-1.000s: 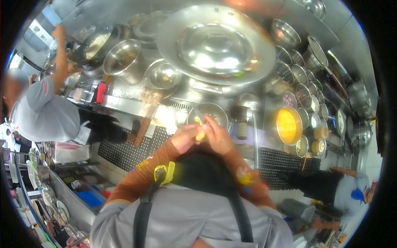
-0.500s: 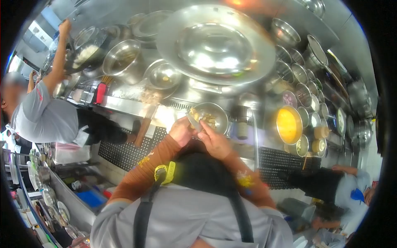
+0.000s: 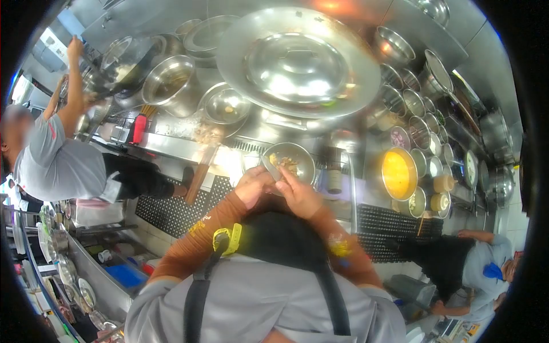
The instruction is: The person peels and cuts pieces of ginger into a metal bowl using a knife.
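My right hand (image 3: 301, 197) is closed around a knife, its short broad blade (image 3: 270, 169) slanting up and left toward my other hand. Against the blade, my left hand (image 3: 251, 187) has its fingers curled in; whatever they hold is hidden behind the knuckles. Both hands are at the near rim of a steel bowl (image 3: 307, 158). Inside it lie pale yellow and brownish cut pieces (image 3: 289, 166), too small to name surely.
A large steel wok with a lid (image 3: 297, 60) stands beyond the bowl. To the right are a container of yellow liquid (image 3: 398, 174) and several ingredient tubs. One co-worker (image 3: 60, 154) stands at the left, handling a wok; another person (image 3: 483, 263) is at the lower right.
The blade has tipped and shifted slightly right, while my left hand has turned a little. The left co-worker's raised hand has moved down and left.
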Demonstrator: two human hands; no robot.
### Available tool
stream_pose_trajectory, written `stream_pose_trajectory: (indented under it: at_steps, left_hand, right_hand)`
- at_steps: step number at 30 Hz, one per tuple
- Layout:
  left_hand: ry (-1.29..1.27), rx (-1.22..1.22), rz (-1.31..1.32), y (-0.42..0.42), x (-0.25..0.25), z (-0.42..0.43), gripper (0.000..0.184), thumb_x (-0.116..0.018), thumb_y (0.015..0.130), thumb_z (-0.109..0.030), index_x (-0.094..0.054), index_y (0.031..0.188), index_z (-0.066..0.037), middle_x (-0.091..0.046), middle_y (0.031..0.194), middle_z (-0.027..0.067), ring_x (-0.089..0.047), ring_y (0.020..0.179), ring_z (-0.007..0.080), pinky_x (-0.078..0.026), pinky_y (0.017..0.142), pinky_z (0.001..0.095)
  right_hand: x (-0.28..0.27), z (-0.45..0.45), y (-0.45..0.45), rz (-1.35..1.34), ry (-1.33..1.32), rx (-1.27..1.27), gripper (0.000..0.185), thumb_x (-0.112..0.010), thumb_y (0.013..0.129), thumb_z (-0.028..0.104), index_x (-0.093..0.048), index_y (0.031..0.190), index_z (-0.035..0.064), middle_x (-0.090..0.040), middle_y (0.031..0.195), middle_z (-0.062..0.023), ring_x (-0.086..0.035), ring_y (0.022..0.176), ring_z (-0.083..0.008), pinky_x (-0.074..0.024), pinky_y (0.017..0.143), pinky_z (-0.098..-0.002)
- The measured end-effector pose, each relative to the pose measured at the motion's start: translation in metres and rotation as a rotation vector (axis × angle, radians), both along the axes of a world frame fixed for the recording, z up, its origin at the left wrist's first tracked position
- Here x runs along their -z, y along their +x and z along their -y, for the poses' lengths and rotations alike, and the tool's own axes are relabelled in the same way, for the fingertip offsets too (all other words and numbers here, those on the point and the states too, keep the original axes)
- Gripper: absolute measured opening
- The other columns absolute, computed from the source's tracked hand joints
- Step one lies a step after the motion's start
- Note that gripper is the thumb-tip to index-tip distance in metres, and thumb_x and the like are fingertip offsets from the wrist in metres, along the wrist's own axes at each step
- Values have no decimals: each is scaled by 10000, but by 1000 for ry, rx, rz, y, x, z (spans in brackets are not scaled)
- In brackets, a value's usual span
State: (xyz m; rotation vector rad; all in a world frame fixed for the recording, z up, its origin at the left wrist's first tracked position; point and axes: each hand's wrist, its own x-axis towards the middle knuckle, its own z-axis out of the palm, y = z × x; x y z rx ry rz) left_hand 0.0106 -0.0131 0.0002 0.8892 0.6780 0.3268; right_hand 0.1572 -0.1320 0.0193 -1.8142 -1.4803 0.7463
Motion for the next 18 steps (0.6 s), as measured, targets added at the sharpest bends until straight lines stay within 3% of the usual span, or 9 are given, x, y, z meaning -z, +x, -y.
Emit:
stream_pose_trajectory:
  at_steps: [2,5,11,18]
  left_hand:
    - [27,-1,30,-2,-4,-1,309,-518,963,-137,-575,1241,-14,-646,1069,51,-579,865,115,-462,760,261]
    - [113,58,18,-5,-20,-3,313,-525,957,-137,-580,1243,-21,-647,1102,43,-589,918,120,-463,815,251]
    - [241,119,-38,-7,-20,-1,321,-525,961,-136,-578,1254,-17,-645,1073,20,-567,925,86,-456,807,236]
    - [270,199,-103,-9,-25,1,311,-534,954,-160,-591,1218,-6,-623,956,6,-540,814,77,-448,728,225]
  right_hand:
    - [10,1,-4,18,92,-1,543,-473,1000,360,-418,1422,23,-620,1128,-312,-650,958,-432,-521,829,-451]
    - [5,2,-5,-13,16,1,556,-475,999,368,-410,1426,18,-612,1162,-309,-652,960,-432,-518,844,-453]
    - [16,3,-2,-16,53,-10,579,-467,1001,385,-383,1448,26,-617,1163,-299,-656,954,-425,-517,845,-456]
    - [19,4,0,16,32,-15,591,-463,1002,386,-339,1483,64,-641,1113,-279,-656,935,-426,-521,813,-459]
